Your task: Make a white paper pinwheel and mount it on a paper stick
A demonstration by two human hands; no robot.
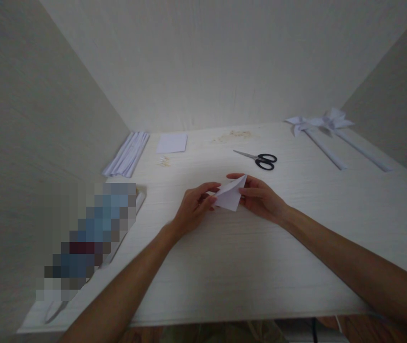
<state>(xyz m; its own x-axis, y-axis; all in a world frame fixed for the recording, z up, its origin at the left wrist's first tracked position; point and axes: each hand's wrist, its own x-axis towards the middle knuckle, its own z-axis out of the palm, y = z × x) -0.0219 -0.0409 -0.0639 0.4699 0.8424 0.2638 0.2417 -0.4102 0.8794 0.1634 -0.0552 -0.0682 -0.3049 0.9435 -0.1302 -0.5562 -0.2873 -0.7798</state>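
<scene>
1. Both hands pinched a folded paper [229, 193] just above the middle of the bench [225, 267]: left hand [193, 207] gripping its near-left edge, right hand [259, 196] its right corner.
2. The fold could have slipped out of line if either grip had slackened; the sheet looked thin.
3. Scissors [260, 159] lay just beyond, paper strips [127, 153] and a square sheet [171, 143] far left, paper pinwheels [327, 125] far right. Nothing stood in the hands' way.

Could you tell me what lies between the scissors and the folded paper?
Nothing: in the head view, only bare table separates the scissors from the folded paper.
</scene>
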